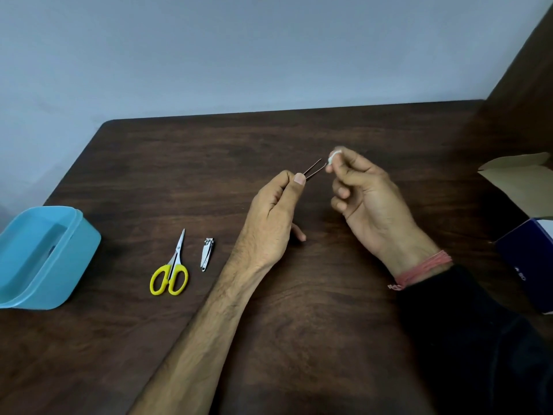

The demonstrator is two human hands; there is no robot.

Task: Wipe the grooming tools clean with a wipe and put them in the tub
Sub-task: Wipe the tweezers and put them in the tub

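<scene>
Above the middle of the dark wooden table (299, 324), my left hand (275, 214) pinches a thin pair of tweezers (313, 168) by one end, its two prongs pointing up and right. My right hand (368, 199) pinches a small white wipe (332, 158) at the tip of one prong. Yellow-handled scissors (172, 271) lie on the table to the left, with a silver nail clipper (206, 254) just right of them. The light blue tub (74, 250) stands at the far left edge, open.
A dark blue box (523, 265) sits at the right edge of the table, with an opened brown carton (520, 181) behind it. A pale wall runs along the table's far edge. A dark sleeve covers my right forearm.
</scene>
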